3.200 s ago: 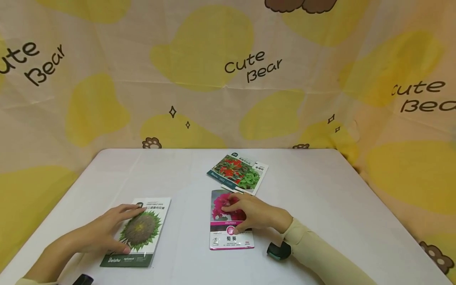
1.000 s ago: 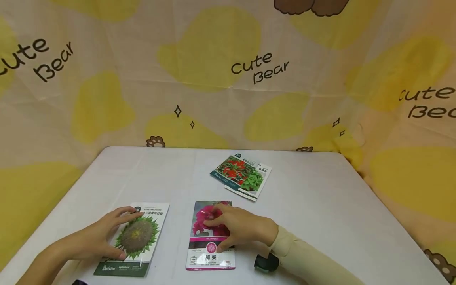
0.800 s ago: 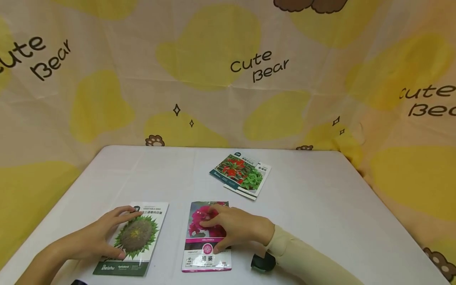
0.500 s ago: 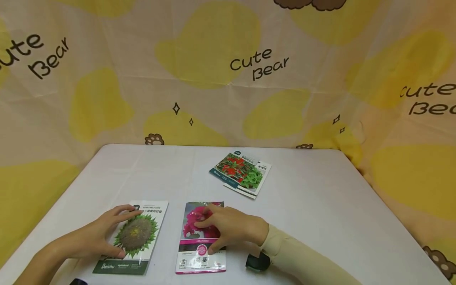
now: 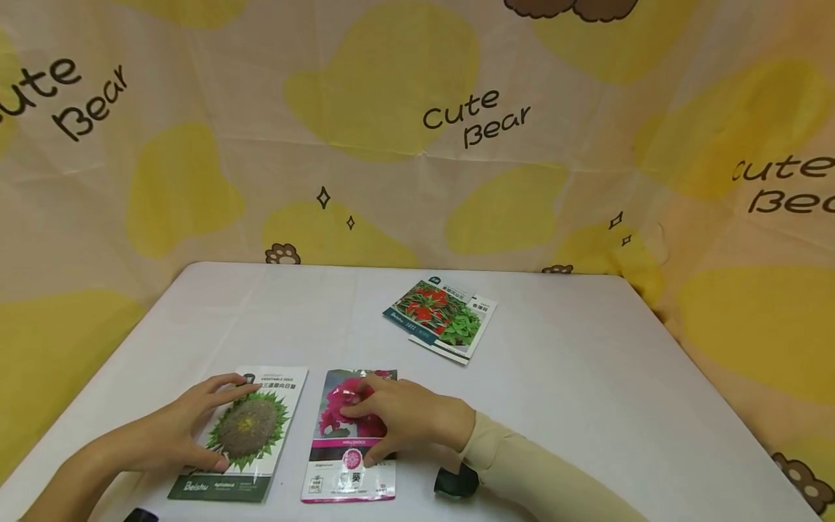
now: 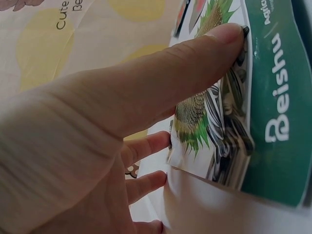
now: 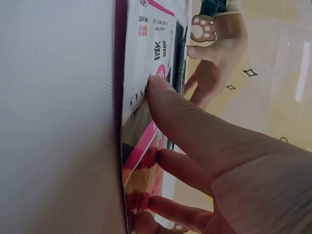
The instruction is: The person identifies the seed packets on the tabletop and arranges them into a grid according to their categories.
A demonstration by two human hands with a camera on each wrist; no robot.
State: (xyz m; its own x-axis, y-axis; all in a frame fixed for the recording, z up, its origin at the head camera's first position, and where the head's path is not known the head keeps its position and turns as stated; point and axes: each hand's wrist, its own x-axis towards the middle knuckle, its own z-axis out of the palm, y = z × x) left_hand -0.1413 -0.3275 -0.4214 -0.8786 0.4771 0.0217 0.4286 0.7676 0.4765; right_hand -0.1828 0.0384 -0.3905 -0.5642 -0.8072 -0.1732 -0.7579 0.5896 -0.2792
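A sunflower seed packet (image 5: 248,431) lies at the front left of the white table. My left hand (image 5: 172,431) rests on it, thumb tip on the printed seeds in the left wrist view (image 6: 146,83) and fingers spread toward the upper part. To its right lies a pink hollyhock seed packet (image 5: 352,478), flat and separated from the first by a narrow strip of table. Spread fingertips and thumb of my right hand (image 5: 407,420) press on its face; the right wrist view shows the thumb (image 7: 195,117) beside the printed characters.
Toward the back, a packet with red flowers (image 5: 424,308) overlaps a packet with green leaves (image 5: 464,330). The white table (image 5: 574,377) ends at a patterned cloth backdrop (image 5: 365,87). A dark wrist device (image 5: 457,481) hangs below my right wrist.
My right hand has slid the hollyhock packet from below the back pair toward the front and left, closer to the sunflower packet. My left hand stays on the sunflower packet.
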